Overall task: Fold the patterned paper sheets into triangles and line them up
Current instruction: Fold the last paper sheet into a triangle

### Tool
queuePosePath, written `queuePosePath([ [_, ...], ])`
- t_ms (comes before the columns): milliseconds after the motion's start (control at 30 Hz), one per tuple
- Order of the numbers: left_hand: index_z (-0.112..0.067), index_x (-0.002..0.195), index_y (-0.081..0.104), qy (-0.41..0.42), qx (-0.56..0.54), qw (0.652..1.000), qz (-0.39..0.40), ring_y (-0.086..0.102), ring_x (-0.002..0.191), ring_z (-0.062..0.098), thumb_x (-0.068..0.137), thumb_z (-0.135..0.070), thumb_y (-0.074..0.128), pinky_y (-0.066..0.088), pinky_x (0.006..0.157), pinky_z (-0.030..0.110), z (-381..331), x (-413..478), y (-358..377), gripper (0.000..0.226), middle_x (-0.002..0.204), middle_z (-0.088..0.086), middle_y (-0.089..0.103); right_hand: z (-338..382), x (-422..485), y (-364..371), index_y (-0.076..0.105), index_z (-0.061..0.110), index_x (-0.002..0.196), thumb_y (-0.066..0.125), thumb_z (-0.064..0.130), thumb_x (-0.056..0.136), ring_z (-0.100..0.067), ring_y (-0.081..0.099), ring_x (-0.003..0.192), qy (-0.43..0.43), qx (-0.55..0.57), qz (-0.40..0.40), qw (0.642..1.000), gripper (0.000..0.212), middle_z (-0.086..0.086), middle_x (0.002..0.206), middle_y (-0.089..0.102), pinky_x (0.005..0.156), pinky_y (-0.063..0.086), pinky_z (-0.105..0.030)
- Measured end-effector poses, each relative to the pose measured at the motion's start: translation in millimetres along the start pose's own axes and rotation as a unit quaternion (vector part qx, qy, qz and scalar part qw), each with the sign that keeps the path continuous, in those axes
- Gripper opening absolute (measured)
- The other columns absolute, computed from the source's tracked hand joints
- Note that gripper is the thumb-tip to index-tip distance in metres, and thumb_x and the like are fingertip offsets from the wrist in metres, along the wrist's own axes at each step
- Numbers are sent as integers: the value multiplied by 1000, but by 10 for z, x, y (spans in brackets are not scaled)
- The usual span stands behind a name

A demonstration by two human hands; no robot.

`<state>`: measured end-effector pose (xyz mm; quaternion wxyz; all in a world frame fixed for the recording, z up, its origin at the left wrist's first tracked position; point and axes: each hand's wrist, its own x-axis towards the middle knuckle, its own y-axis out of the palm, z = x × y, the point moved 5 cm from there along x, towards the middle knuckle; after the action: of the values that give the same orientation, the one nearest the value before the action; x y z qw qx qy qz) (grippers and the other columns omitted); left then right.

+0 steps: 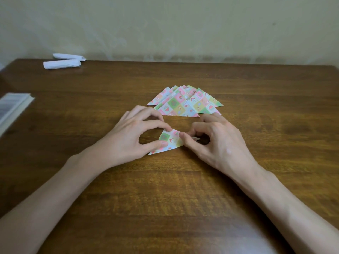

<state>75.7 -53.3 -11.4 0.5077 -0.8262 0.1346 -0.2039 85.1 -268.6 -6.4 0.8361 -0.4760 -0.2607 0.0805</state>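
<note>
One folded triangle (171,142) of patterned paper lies flat on the wooden table (165,198), just in front of a fanned pile of triangles (183,104); at least five overlap there, and the exact count is unclear. Its apex points away towards the pile, and its long edge runs from near left to far right. The left hand (132,132) pins it with curled thumb and forefinger set narrowly apart, while the right hand (216,142) nips the right end with its thumb and bent forefinger. Two white paper rolls (62,64) sit at the far left, and one book (12,107) at the left edge.
</note>
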Motion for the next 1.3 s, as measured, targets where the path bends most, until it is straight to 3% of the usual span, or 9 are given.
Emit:
queuePosePath([
  [233, -48, 121, 68, -11, -17, 1000, -10, 37, 136, 3, 90, -62, 53, 33, 112, 42, 16, 43, 34, 36, 125, -27, 51, 78, -17, 61, 60, 28, 70, 71, 62, 80, -11, 52, 82, 37, -1, -18, 999, 37, 12, 76, 54, 64, 37, -30],
  [400, -51, 122, 67, -21, -38, 999, 12, 33, 138, 1, 83, -70, 57, 27, 113, 36, 44, 35, 21, 44, 127, -27, 49, 83, -7, 82, 60, 29, 73, 76, 62, 77, -13, 53, 84, 32, -13, -12, 999, 37, 13, 79, 55, 66, 40, -33],
  [600, -63, 129, 59, -37, -47, 993, 105, 13, 146, -6, 77, -78, 63, 13, 114, 36, 98, 23, -35, 54, 138, -33, 38, 69, -25, 119, 58, 30, 78, 70, 64, 81, -15, 53, 88, 30, -14, -6, 999, 36, 14, 86, 54, 74, 48, -40],
  [800, -70, 128, 54, -31, -17, 994, 107, 9, 146, -8, 71, -89, 55, 11, 113, 35, 105, 42, -44, 60, 139, -35, 35, 150, -43, 167, 54, 29, 84, 58, 79, 75, -16, 51, 89, 42, -43, 2, 998, 51, 13, 90, 51, 75, 47, -39],
  [967, -73, 133, 46, -24, -32, 989, 140, 9, 149, -10, 74, -84, 56, 10, 115, 31, 123, 8, -65, 61, 145, -35, 30, 156, -44, 170, 52, 29, 86, 54, 81, 75, -16, 51, 91, 48, -55, 10, 997, 53, 13, 92, 50, 77, 47, -41],
  [1300, -71, 134, 48, -21, -38, 988, 147, 7, 149, -11, 73, -81, 60, 6, 117, 29, 138, 0, -61, 63, 146, -35, 29, 248, -44, 216, 48, 27, 91, 47, 92, 67, -19, 52, 96, 72, -115, 33, 990, 70, 11, 98, 49, 79, 43, -42],
])
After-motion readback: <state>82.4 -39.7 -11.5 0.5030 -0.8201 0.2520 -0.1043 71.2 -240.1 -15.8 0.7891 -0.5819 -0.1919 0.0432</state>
